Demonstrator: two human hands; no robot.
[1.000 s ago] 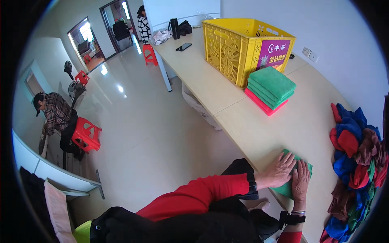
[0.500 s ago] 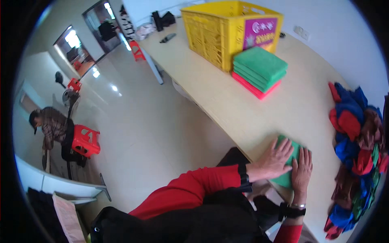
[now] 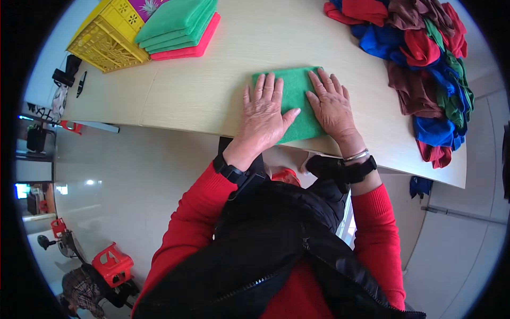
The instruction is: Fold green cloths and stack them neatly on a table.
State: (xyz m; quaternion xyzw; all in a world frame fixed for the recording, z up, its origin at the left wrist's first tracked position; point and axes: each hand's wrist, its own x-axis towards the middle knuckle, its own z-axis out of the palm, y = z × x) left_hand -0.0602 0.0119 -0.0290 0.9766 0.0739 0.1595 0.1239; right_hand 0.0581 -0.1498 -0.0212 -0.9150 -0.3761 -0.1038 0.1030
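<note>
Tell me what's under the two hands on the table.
A folded green cloth lies flat on the table, near its front edge. The left hand and right hand press on it, palms down. Anything beneath the cloth is covered and cannot be seen.

I log a yellow crate point(image 3: 109, 40) at the far left of the counter point(image 3: 202, 90), with a stack of folded cloths point(image 3: 178, 26), green over pink, just beside it. A heap of loose cloths point(image 3: 430, 69), red, blue, brown and green, lies at the right end. Dark small items point(image 3: 66, 72) sit past the crate. A red stool point(image 3: 111, 264) stands on the floor below.
</note>
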